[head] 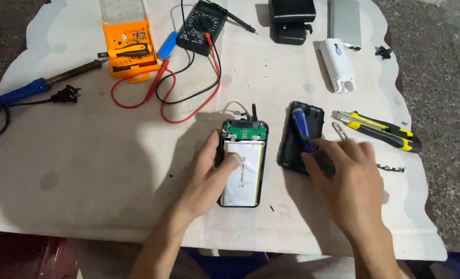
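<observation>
Soldering iron [31, 89] with a blue handle lies at the far left of the desk [85, 155], its plug beside it. Next to the right stands an orange screwdriver kit [129, 46], then a black multimeter [205, 23] whose red and black leads loop toward the middle.

At centre sits the opened power bank [243, 163]: a black shell holding a green circuit board at its far end and a flat silver battery pouch below it. The left hand [209, 178] rests on it, fingers [230, 164] spread and pressed flat on the pouch, thumb along the shell's left edge; they are apart and clamp nothing. Pressing only lightly seems wise, since a pouch cell dents easily, and steadying by the shell's rim would be the safer hold.

Just to the right lies the black back cover [317, 124], apart from the shell. The right hand [348, 181] reaches over it, fingers closed on a blue-handled tool [302, 129] that rests along the cover; its tip is hidden, so I cannot tell its kind. A grip nearer the tip would probably give finer control, with any metal end kept well away from the board and pouch.

Farther right lie a yellow-and-black utility knife [379, 132] and, toward the back, a white plastic casing [337, 66].
</observation>
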